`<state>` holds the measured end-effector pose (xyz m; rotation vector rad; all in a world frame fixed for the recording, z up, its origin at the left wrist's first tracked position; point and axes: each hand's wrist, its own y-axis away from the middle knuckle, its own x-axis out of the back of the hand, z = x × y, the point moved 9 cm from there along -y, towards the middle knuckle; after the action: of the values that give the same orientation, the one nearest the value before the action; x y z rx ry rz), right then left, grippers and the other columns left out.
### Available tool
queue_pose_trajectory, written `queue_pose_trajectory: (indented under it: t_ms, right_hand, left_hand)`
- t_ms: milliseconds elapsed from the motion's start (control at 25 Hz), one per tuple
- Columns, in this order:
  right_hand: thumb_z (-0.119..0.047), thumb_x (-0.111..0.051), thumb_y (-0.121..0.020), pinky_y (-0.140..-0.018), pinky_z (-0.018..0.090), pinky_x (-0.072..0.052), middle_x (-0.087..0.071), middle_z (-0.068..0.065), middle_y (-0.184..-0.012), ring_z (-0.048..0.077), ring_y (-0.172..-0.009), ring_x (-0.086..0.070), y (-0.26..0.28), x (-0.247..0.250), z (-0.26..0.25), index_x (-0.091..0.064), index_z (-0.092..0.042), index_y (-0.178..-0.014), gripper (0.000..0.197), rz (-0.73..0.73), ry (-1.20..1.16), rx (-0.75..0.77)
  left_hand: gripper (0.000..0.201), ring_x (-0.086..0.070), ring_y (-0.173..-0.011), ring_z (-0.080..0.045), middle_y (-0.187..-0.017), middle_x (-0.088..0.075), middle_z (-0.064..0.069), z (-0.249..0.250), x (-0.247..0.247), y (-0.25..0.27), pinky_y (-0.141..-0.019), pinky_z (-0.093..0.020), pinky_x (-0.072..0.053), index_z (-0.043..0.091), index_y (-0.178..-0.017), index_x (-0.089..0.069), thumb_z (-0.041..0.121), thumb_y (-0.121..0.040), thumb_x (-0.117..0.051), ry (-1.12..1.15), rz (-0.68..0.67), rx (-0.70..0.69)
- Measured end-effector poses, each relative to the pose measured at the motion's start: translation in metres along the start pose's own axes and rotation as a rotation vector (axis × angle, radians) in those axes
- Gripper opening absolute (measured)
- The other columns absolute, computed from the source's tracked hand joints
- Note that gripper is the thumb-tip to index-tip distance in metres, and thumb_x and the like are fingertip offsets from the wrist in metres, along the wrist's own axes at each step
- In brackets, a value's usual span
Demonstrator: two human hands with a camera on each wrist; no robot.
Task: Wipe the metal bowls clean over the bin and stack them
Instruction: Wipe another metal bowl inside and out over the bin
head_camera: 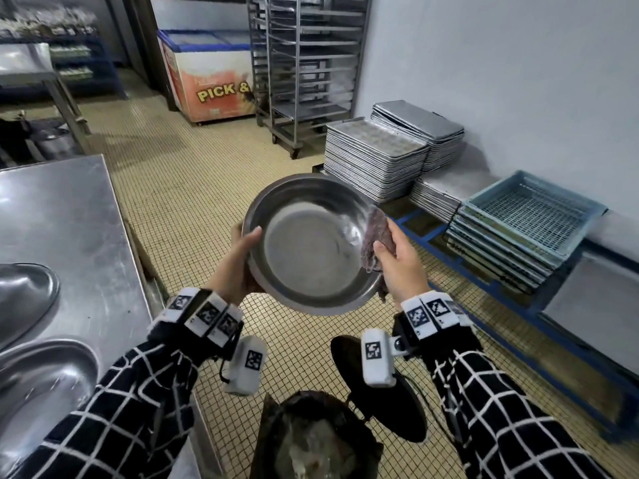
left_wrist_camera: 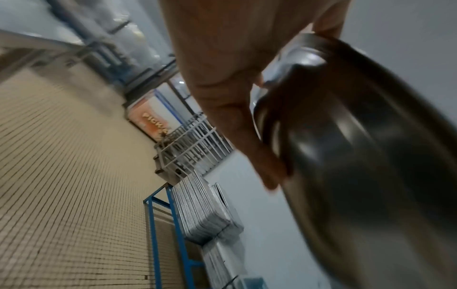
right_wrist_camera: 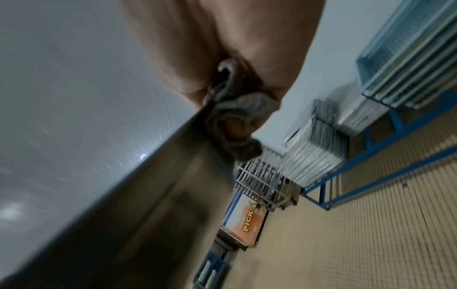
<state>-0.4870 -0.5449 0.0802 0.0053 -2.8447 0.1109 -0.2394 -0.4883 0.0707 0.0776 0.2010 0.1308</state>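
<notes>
A wide metal bowl [head_camera: 307, 247] is held tilted toward me in mid-air, beyond and above the bin [head_camera: 311, 440]. My left hand [head_camera: 238, 257] grips its left rim, thumb inside and fingers behind; the left wrist view shows the bowl's underside [left_wrist_camera: 358, 156] against that hand [left_wrist_camera: 235, 97]. My right hand [head_camera: 397, 257] holds a brownish cloth [head_camera: 375, 236] pinched over the bowl's right rim. In the right wrist view the cloth [right_wrist_camera: 237, 109] is bunched in the fingers [right_wrist_camera: 237, 129] on the rim [right_wrist_camera: 138, 176]. Two more metal bowls [head_camera: 24, 299] [head_camera: 41, 382] lie on the steel table at left.
A steel table [head_camera: 69, 219] runs along my left. The bin's black lid [head_camera: 387, 406] lies on the tiled floor beside it. Stacked baking trays [head_camera: 377, 160] and blue crates [head_camera: 529, 216] sit on a blue frame at right. A tray rack [head_camera: 304, 70] and chest freezer [head_camera: 211, 74] stand behind.
</notes>
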Motion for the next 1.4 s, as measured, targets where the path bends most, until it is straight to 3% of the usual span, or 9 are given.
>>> queue_pose_trajectory:
  t_ms: [160,320,480,640,720,880,1040,1200,1400]
  right_hand:
    - [-0.025,-0.048,-0.097,-0.092,0.028,-0.047,-0.058,-0.006,-0.124,0.01,-0.113,-0.055,-0.008,-0.002,-0.006,-0.044,-0.023,-0.136,0.039,-0.054,0.062,0.041]
    - [-0.031,-0.039,-0.1,-0.072,0.021,-0.047,-0.062,-0.009,-0.093,0.009,-0.09,-0.06,0.016,-0.023,0.021,-0.056,-0.016,-0.107,0.023,-0.102,0.07,-0.102]
    - [-0.031,-0.038,-0.1,-0.067,0.017,-0.044,-0.061,-0.008,-0.093,0.003,-0.089,-0.058,0.026,-0.017,0.011,-0.056,-0.016,-0.111,0.026,-0.091,0.125,0.067]
    - [-0.038,-0.031,-0.1,-0.1,0.032,-0.044,-0.051,0.003,-0.125,0.011,-0.111,-0.05,0.049,-0.068,-0.032,-0.048,-0.015,-0.131,0.042,-0.268,0.409,0.449]
    - [-0.038,-0.031,-0.098,-0.11,0.036,-0.028,-0.052,0.002,-0.129,0.016,-0.12,-0.046,0.069,-0.095,-0.039,-0.043,-0.018,-0.136,0.044,-0.266,0.634,0.636]
    - [-0.032,-0.03,-0.091,-0.098,0.041,-0.041,-0.062,0.013,-0.109,0.029,-0.104,-0.057,0.066,-0.077,-0.045,-0.055,-0.005,-0.115,0.044,-0.106,0.554,0.631]
    - [-0.024,-0.041,-0.097,-0.075,0.018,-0.046,-0.062,0.005,-0.096,0.012,-0.085,-0.056,0.041,-0.04,-0.055,-0.057,-0.003,-0.106,0.028,-0.11,0.464,0.532]
    - [-0.012,-0.042,-0.098,-0.059,0.009,-0.039,-0.061,0.002,-0.084,0.009,-0.071,-0.055,0.009,-0.013,-0.058,-0.055,-0.005,-0.101,0.015,-0.114,0.476,0.443]
    - [-0.014,-0.039,-0.099,-0.087,0.034,-0.043,-0.059,0.012,-0.109,0.025,-0.102,-0.052,-0.005,0.008,-0.055,-0.055,-0.001,-0.116,0.027,0.178,0.385,0.458]
  left_hand:
    - [0.044,-0.071,-0.076,-0.018,-0.083,-0.074,-0.003,0.019,-0.001,0.003,-0.068,-0.03,-0.057,0.015,-0.106,-0.064,0.048,-0.098,-0.035,-0.14,0.043,-0.033]
    - [0.039,-0.063,-0.096,-0.009,-0.107,-0.063,0.006,0.04,0.0,0.003,-0.083,-0.026,-0.052,0.025,-0.129,-0.044,0.046,-0.1,-0.027,-0.246,0.144,-0.207]
    - [0.052,-0.055,-0.096,-0.002,-0.113,-0.051,0.01,0.066,0.014,0.006,-0.069,-0.014,-0.047,0.024,-0.147,-0.017,0.044,-0.1,-0.027,-0.392,0.242,-0.317]
    - [0.058,-0.059,-0.089,-0.018,-0.115,-0.047,0.002,0.058,0.017,0.007,-0.058,-0.02,-0.052,0.024,-0.15,-0.008,0.048,-0.1,-0.026,-0.243,0.34,-0.136]
    - [0.054,-0.066,-0.082,-0.033,-0.12,-0.053,-0.013,0.044,0.012,0.005,-0.059,-0.04,-0.059,0.031,-0.145,-0.016,0.053,-0.098,-0.029,-0.089,0.346,0.0]
    - [0.063,-0.067,-0.083,-0.038,-0.106,-0.06,-0.023,0.018,0.001,0.004,-0.074,-0.053,-0.057,0.029,-0.144,-0.019,0.055,-0.093,-0.044,-0.125,0.28,0.259]
    - [0.065,-0.038,-0.131,-0.037,-0.147,-0.034,-0.013,0.036,-0.008,-0.001,-0.104,-0.053,-0.035,0.041,-0.143,-0.026,0.07,-0.085,-0.035,-0.961,0.043,0.117]
    - [0.029,-0.059,-0.085,-0.008,-0.09,-0.063,0.009,0.048,-0.029,0.009,-0.066,-0.014,-0.036,0.028,-0.104,-0.059,0.045,-0.097,-0.038,-0.847,-0.043,-0.04]
    - [0.042,-0.064,-0.083,-0.022,-0.086,-0.067,-0.003,0.033,-0.012,0.006,-0.078,-0.035,-0.053,0.013,-0.111,-0.061,0.046,-0.097,-0.038,-0.527,0.196,-0.073]
